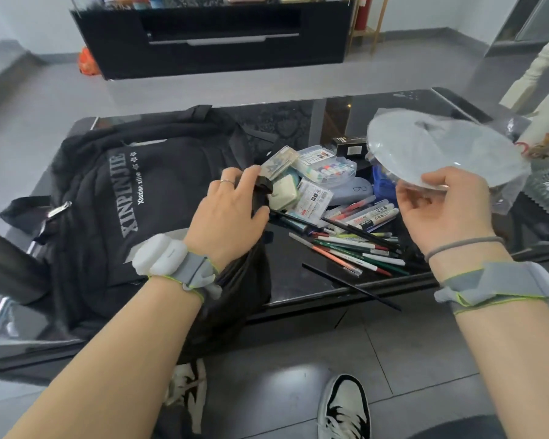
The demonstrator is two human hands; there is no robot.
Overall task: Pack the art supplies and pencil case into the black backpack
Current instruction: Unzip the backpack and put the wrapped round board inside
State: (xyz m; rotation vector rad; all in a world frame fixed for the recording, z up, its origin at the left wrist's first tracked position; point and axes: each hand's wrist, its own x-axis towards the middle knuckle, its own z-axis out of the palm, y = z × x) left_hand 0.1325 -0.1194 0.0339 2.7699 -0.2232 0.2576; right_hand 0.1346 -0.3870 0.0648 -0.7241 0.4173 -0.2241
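While left fingers [248, 182] grip the backpack's [108, 198] edge, right fingers [425, 198] pinch a clear round palette [438, 150].

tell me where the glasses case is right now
The glasses case lies mid-table, right of the backpack, between the paint box and the pens.

Head-worn view, forward and down

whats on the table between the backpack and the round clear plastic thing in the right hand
In the head view, between the black backpack and the clear round plastic item lie small plastic supply boxes, a glasses case and a pile of pens and markers.
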